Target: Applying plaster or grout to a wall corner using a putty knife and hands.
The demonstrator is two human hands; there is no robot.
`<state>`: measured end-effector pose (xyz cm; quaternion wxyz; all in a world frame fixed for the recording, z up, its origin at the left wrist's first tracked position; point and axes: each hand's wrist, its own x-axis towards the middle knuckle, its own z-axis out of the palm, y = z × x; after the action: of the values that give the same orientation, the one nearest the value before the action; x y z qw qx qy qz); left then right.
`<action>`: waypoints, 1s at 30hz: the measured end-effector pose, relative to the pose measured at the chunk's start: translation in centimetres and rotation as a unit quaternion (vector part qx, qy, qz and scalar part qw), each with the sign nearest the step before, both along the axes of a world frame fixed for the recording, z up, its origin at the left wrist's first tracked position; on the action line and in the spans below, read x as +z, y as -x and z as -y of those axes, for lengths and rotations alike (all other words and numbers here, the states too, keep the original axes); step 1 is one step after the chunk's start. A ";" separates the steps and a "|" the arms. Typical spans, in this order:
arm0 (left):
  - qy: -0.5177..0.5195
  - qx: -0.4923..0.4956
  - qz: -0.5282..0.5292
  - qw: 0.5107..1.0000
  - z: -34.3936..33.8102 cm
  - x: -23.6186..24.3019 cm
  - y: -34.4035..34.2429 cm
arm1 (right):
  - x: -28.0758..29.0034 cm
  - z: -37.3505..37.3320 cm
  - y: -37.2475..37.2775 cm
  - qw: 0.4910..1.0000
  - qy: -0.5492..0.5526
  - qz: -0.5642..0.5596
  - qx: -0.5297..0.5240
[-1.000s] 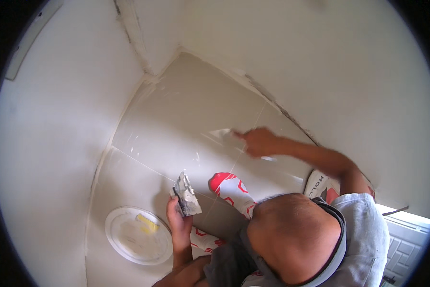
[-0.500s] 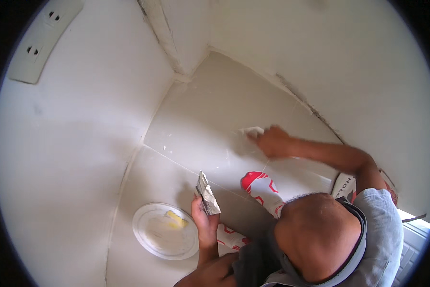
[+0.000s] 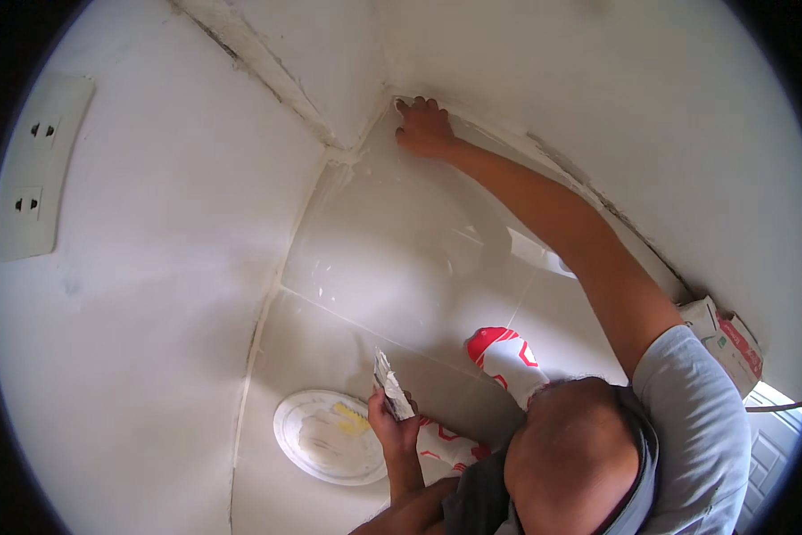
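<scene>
My left hand point(image 3: 395, 426), low in the middle, is closed round a flat scraper point(image 3: 392, 385) smeared with thick white putty. The scraper is tilted, its putty-covered side upward. Beside it on the floor lies a white oval plate point(image 3: 305, 448) with pale smears and a yellow toothed spreader point(image 3: 351, 417) on it. My right arm stretches to the far corner. There my right hand point(image 3: 426, 130) has its fingers bent against the joint of wall and floor. A small whitish shape shows at its fingertips; what it is I cannot make out.
White walls point(image 3: 169, 205) meet the grey tiled floor point(image 3: 365, 232) along rough, putty-streaked joints. A wall socket plate point(image 3: 44, 169) is at the left. My sock-covered foot point(image 3: 506, 357) and bare knee point(image 3: 575, 446) are near me. A red-and-white carton point(image 3: 731, 348) stands at the right wall.
My right hand has moved from above the middle of the floor, forward and left into the far corner. My left hand keeps hold of the scraper. The view has shifted slightly.
</scene>
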<state>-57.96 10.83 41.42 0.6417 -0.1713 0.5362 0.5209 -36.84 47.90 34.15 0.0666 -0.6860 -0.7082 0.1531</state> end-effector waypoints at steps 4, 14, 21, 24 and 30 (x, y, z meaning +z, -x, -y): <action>0.006 -0.003 0.004 1.000 0.0 -0.4 -0.1 | -2.1 -1.0 1.0 0.998 -0.030 -0.036 -0.051; 0.009 0.010 -0.007 1.000 0.6 -1.1 0.1 | -2.4 0.9 3.6 0.998 -0.017 -0.038 -0.050; 0.023 0.023 -0.009 0.999 0.6 -1.2 0.1 | -3.7 -1.6 2.5 0.985 -0.085 -0.044 -0.140; -0.003 0.007 -0.003 1.000 0.6 -1.4 0.2 | -4.2 -2.3 2.5 0.982 -0.111 0.003 -0.153; 0.010 0.025 -0.001 1.000 0.5 -1.1 0.2 | -3.4 -0.6 5.2 0.991 -0.043 -0.044 -0.116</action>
<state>-58.18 10.29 40.32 0.6261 -0.1906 0.5374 0.5319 -41.99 48.54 30.70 0.1445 -0.7525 -0.6264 0.1434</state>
